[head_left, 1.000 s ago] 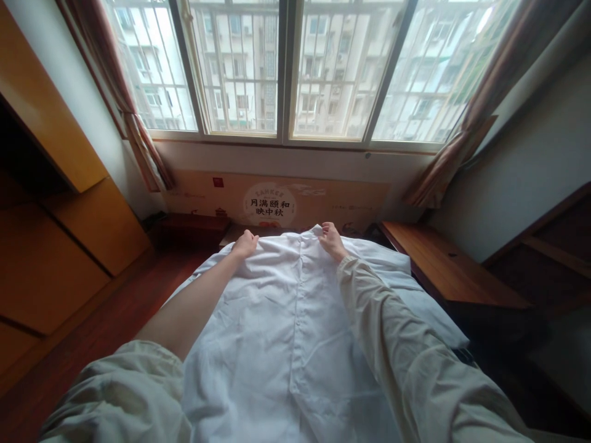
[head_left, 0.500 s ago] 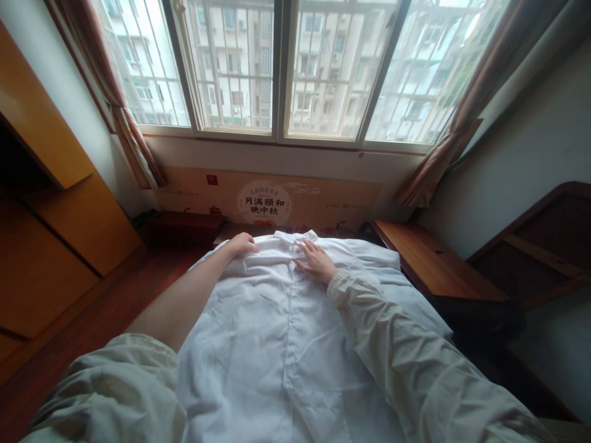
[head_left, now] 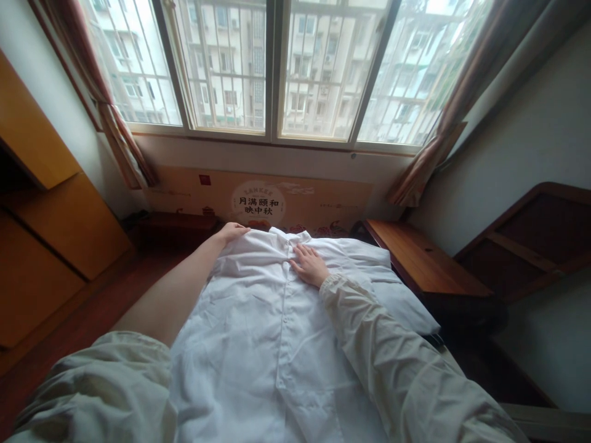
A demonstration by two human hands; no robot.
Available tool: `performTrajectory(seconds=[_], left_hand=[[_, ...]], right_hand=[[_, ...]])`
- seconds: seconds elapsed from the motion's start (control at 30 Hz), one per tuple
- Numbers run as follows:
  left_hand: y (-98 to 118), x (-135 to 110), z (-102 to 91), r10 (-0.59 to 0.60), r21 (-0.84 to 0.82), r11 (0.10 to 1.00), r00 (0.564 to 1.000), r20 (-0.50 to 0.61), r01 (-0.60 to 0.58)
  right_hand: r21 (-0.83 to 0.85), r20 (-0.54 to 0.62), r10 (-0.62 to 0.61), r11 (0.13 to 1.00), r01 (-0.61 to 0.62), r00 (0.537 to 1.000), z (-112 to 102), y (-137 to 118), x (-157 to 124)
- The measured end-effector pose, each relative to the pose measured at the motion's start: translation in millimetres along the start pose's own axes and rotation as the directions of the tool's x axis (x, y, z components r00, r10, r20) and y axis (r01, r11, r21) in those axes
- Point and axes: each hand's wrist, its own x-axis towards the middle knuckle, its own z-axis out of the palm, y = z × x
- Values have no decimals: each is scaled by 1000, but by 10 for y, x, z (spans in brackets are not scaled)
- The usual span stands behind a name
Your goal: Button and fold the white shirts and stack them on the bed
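Observation:
A white button-front shirt (head_left: 240,320) lies spread out in front of me, its collar (head_left: 290,234) at the far end and its button strip running down the middle toward me. At the far left shoulder, my left hand (head_left: 234,231) is closed on the edge of the cloth, fingers partly hidden. My right hand (head_left: 309,264) rests flat on the shirt just below the collar, fingers stretched out over the button strip. The fabric has small creases around both hands. What supports the shirt is mostly covered by it.
Beyond the shirt, a printed cardboard panel (head_left: 184,191) stands under a barred window (head_left: 272,74). A wooden table (head_left: 425,258) is on the right, with a dark wood-framed board (head_left: 545,240) against the wall. Orange-brown cabinets (head_left: 69,227) stand at left.
My left hand has moved outward to the left and slightly farther away along the shirt's shoulder edge. The right hand stays flat near the collar. My view has shifted slightly.

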Motion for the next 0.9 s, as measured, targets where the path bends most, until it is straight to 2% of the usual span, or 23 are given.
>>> performTrajectory(seconds=[0.1, 0.17, 0.23, 0.3, 0.4, 0.47, 0.5, 0.6, 0.67, 0.77, 0.83, 0.9], left_hand=[[-11, 4, 9, 88, 40, 996, 993, -76, -85], [-15, -23, 42, 151, 177, 977, 968, -201, -116], [-19, -65, 93, 201, 346, 934, 932, -302, -89], [-29, -104, 150, 253, 484, 873, 906, -339, -63], [-66, -126, 223, 314, 606, 793, 893, -323, -60], [-103, -124, 252, 380, 646, 752, 886, -265, -129], [-127, -125, 260, 432, 656, 726, 879, -202, -206], [-222, -150, 264, 542, 623, 611, 832, 121, -489], [-308, -183, 261, 519, 584, 568, 803, 292, -579], [-446, -225, 261, 444, 612, 548, 818, 365, -570], [-511, -230, 272, 374, 669, 538, 856, 356, -513], [-538, -219, 283, 288, 736, 547, 915, 282, -399]], right_hand=[[14, -3, -3, 1000, 3, 1000, -3, -5, -7], [21, -11, -7, 1000, 7, 1000, -16, -12, -14], [23, -25, -8, 1000, 8, 1000, -32, -21, -25], [17, -35, 0, 1000, 1, 999, -45, -30, -36], [-5, -19, 60, 998, -60, 998, -47, -45, -41], [-18, 12, 133, 991, -133, 991, -37, -59, -31], [-23, 29, 166, 986, -165, 986, -30, -68, -24], [-36, 55, 210, 978, -208, 976, -15, -90, -4], [-45, 65, 188, 982, -185, 980, -21, -90, -4], [-55, 101, 134, 990, -129, 986, -60, -39, -27], [-65, 123, 111, 992, -104, 986, -108, 39, -52], [-86, 144, 110, 991, -99, 983, -176, 154, -78]])
